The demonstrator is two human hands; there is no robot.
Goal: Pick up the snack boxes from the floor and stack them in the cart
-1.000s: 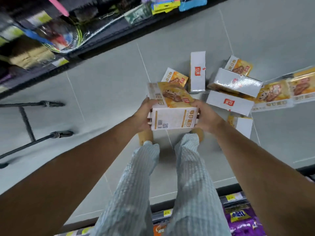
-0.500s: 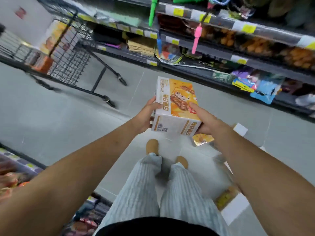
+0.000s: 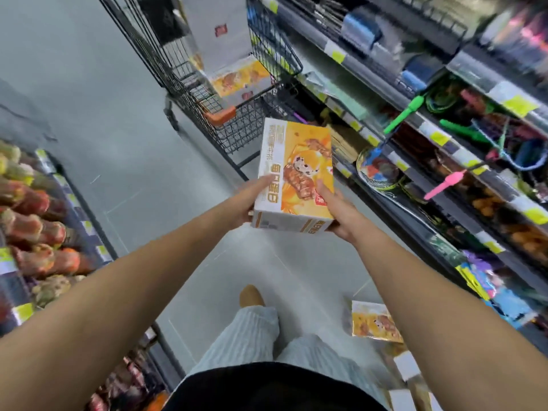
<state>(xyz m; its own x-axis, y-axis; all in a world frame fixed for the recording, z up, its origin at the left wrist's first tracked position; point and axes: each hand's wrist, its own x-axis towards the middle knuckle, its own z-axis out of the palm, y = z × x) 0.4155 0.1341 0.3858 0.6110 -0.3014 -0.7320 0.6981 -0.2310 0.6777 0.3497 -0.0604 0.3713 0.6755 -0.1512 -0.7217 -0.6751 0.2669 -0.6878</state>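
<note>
- Snack box: an orange-and-white carton held in the air between both hands with its printed face up. It is in front of the person and just short of the near end of the cart. It touches neither the cart nor the floor.
- Left hand: grips the carton's left side. One digit lies flat along the top face near the left edge. The other fingers pass behind or under the carton and are hidden.
- Right hand: grips the near right corner, with the thumb pressed on the printed face and the palm cupping the lower edge. The fingers beneath are hidden.
- Cart interior: an orange-faced carton lies inside, and a white carton stands behind it. Wire mesh and blur make the count unreadable.
- Second floor carton: lies on the floor beside the person's right leg and is partly covered by the right forearm. The pale cartons at the lower right edge are blurred and cut off.
- Right shelves: hold hanging goods and yellow price tags, with the items smeared by motion.
- Left shelf: holds packaged goods that are too blurred to identify.
- Tan shoe: one shoe shows below the striped trousers.
</note>
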